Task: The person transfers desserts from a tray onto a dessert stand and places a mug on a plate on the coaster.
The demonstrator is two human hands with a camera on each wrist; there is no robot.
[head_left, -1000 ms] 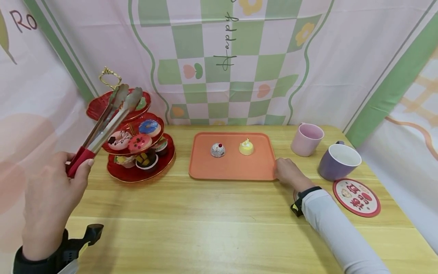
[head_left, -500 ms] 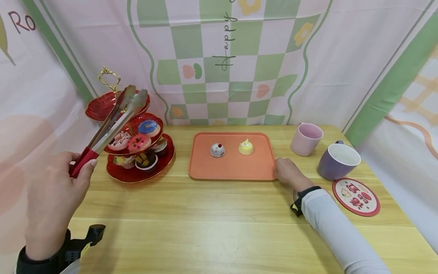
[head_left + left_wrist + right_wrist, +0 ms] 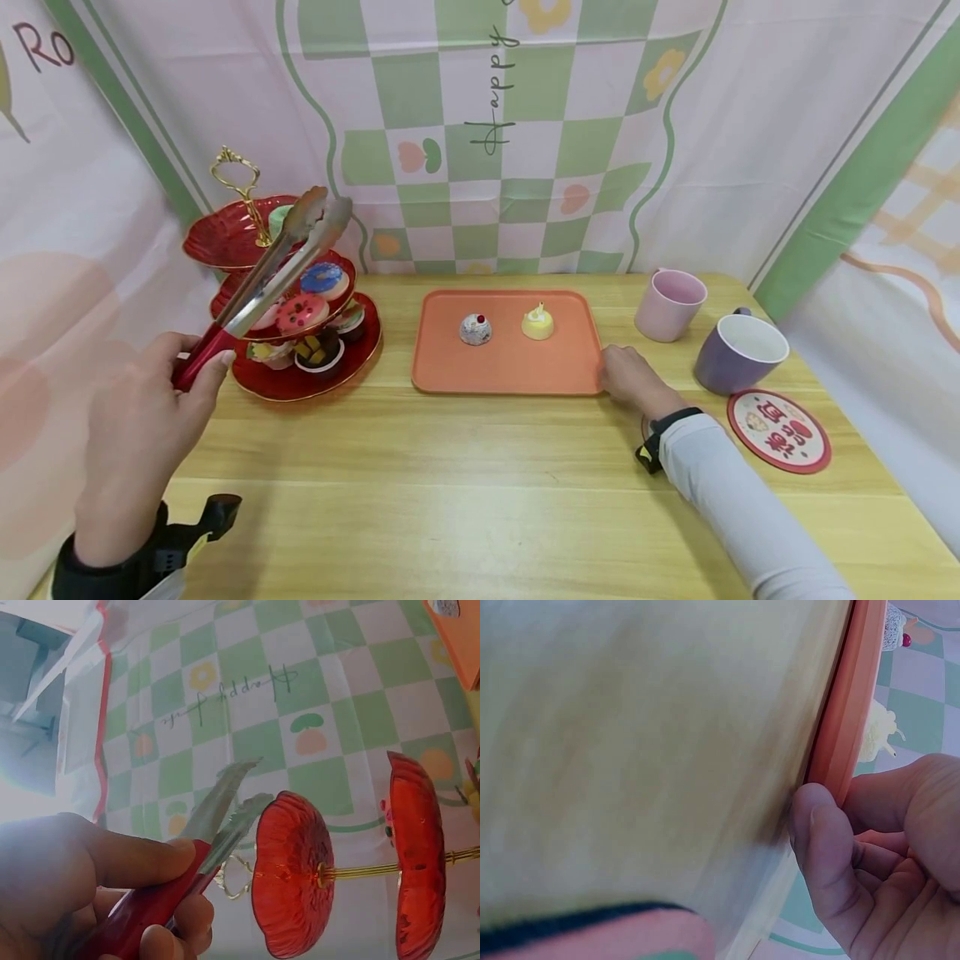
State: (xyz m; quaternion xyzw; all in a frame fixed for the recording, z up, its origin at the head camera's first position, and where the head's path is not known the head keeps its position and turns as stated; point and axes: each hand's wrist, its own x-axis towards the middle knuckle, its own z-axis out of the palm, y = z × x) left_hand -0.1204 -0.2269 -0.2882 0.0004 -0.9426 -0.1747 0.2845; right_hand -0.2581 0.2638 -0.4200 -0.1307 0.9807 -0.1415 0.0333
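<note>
My left hand grips the red handles of metal tongs. The tongs' tips are slightly apart with nothing between them. In the head view they overlap the right side of a three-tier red cake stand. Toy pastries sit on its tiers, among them a pink doughnut, a blue-topped one and a green one. My right hand pinches the near right corner of an orange tray. A grey dome cake and a yellow cake rest on the tray.
To the tray's right stand a pink mug and a purple mug. A round red-rimmed coaster lies in front of them; another coaster is mostly hidden under my right wrist. A patterned cloth hangs behind the table.
My left hand has moved right with the tongs, whose tips went from over the upper tier's middle to its right edge, uncovering the green pastry. My right hand and the tray have stayed put.
</note>
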